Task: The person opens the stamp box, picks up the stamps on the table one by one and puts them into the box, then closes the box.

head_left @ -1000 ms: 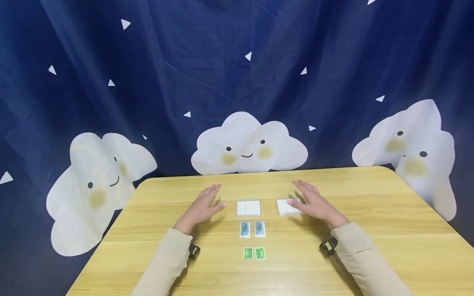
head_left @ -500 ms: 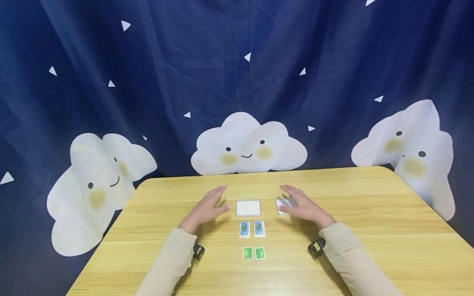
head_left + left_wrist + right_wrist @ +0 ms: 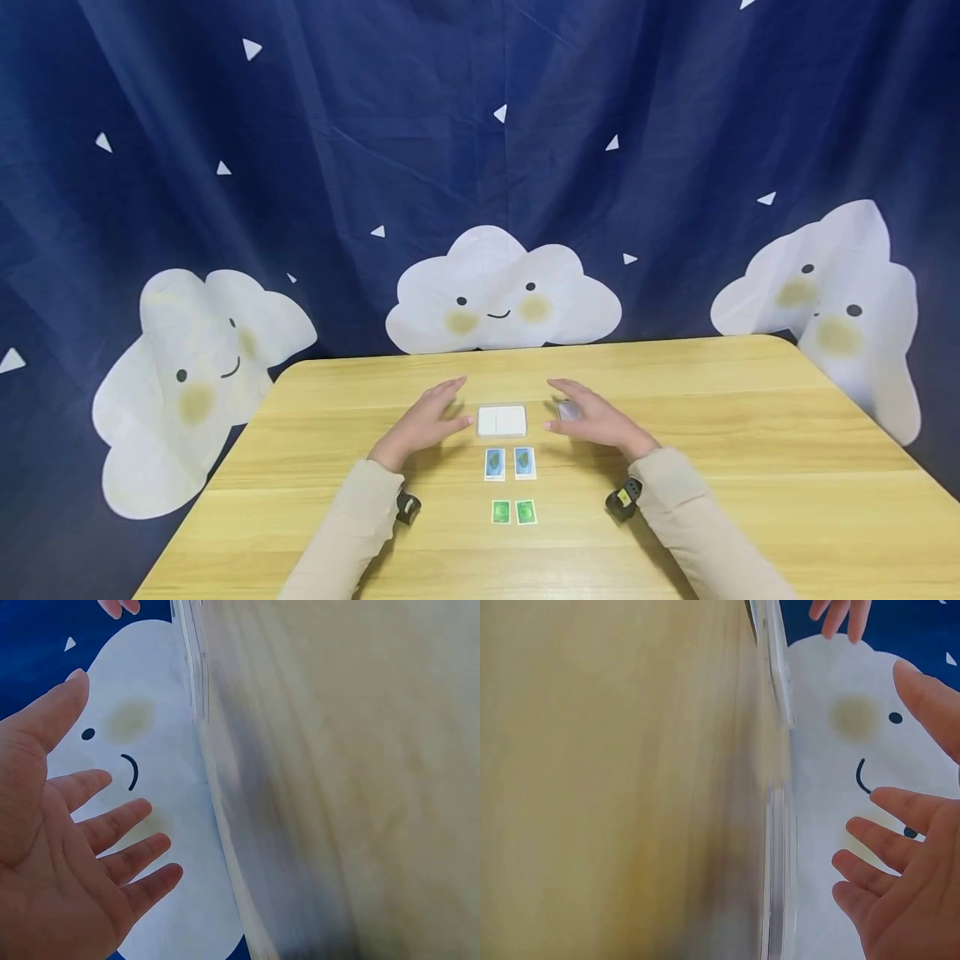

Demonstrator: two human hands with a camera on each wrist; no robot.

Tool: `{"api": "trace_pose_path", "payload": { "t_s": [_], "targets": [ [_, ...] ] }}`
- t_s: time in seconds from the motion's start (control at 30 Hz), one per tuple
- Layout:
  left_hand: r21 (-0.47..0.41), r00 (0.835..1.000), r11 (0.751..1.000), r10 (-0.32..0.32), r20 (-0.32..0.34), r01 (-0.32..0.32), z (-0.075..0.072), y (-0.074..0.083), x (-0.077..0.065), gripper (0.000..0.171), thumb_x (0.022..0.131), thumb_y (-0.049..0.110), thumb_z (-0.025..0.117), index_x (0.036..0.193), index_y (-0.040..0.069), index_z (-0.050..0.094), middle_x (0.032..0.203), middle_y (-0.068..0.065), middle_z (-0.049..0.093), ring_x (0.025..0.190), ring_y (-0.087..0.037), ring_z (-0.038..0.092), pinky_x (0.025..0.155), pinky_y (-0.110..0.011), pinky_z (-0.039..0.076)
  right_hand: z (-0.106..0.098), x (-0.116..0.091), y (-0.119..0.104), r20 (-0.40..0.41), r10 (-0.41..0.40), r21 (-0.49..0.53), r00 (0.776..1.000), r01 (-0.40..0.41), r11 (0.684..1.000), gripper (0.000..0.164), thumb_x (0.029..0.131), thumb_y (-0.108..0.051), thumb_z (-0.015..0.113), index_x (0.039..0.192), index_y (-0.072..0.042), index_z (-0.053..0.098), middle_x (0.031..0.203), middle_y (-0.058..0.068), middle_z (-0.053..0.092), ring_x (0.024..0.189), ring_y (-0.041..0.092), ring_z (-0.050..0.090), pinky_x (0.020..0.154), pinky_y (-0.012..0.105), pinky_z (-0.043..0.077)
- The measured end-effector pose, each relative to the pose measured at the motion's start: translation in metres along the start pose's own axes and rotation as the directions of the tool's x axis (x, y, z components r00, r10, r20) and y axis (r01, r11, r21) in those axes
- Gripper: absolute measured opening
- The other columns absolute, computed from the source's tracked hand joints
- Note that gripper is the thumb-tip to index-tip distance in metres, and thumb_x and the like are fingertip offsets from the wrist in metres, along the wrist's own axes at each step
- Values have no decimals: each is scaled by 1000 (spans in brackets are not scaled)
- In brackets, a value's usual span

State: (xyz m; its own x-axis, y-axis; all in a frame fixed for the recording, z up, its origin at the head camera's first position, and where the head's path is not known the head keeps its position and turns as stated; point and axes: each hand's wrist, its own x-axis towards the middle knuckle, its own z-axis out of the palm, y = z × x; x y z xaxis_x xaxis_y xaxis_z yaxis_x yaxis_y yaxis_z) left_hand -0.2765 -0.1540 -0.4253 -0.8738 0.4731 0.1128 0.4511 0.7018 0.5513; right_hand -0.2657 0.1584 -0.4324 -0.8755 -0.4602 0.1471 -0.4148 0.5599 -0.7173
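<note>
My left hand (image 3: 427, 421) hovers over the table with its fingers spread and holds nothing; its palm (image 3: 60, 847) shows in the left wrist view. Just right of its thumb lies a clear flat case (image 3: 502, 422) with a white inside. Holding nothing, my right hand (image 3: 596, 418) covers most of a second clear flat case (image 3: 568, 412). Its fingers (image 3: 877, 844) are loosely extended in the right wrist view. Nearer to me, two blue picture cards (image 3: 494, 464) lie side by side. Below them is a pair of smaller green cards (image 3: 501, 512).
The light wooden table (image 3: 750, 517) extends to both sides of the hands. Behind its far edge hangs a dark blue curtain (image 3: 420, 125) with smiling white clouds. Each wrist wears a small black camera (image 3: 622, 498).
Both hands have moved inward, the right one farther to the left, so that it hides more of the right-hand case. The cards and the left-hand case have stayed in place.
</note>
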Motion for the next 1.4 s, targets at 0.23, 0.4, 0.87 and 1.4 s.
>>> {"api": "trace_pose_path", "payload": {
  "t_s": [0.23, 0.4, 0.87, 1.4],
  "targets": [
    [-23, 1000, 1000, -2, 18, 2, 0, 1, 4, 74, 90, 35, 62, 148, 6, 26, 151, -14, 29, 139, -33, 25, 112, -47, 19, 9, 7, -7, 32, 26, 50, 999, -28, 998, 77, 83, -34, 70, 143, -1, 35, 147, 24, 31, 135, 41, 28, 109, 55, 21],
    [-57, 999, 998, 12, 34, -10, 2, 3, 6, 75, 89, 34, 62, 148, 4, 26, 151, -13, 29, 139, -32, 26, 113, -45, 20, 16, 11, -8, 49, 46, 75, 998, -50, 996, 77, 83, -33, 70, 144, -2, 34, 147, 23, 31, 135, 41, 28, 108, 55, 23],
    [-130, 998, 992, 9, 56, -2, 10, 8, 10, 77, 86, 33, 67, 147, 4, 29, 150, -14, 32, 138, -31, 28, 112, -46, 22, 30, 20, -13, 64, 134, 249, 989, -146, 957, 80, 79, -31, 74, 144, -3, 35, 148, 19, 34, 135, 38, 30, 108, 53, 25],
    [-265, 991, 962, -30, 128, 63, 19, 8, 16, 74, 84, 27, 70, 143, 1, 35, 148, -15, 36, 136, -32, 32, 110, -44, 26, 46, 29, -10, 54, 182, 341, 982, -189, 921, 77, 77, -14, 76, 141, 3, 37, 142, 22, 41, 131, 37, 37, 108, 49, 27]
  ]
}}
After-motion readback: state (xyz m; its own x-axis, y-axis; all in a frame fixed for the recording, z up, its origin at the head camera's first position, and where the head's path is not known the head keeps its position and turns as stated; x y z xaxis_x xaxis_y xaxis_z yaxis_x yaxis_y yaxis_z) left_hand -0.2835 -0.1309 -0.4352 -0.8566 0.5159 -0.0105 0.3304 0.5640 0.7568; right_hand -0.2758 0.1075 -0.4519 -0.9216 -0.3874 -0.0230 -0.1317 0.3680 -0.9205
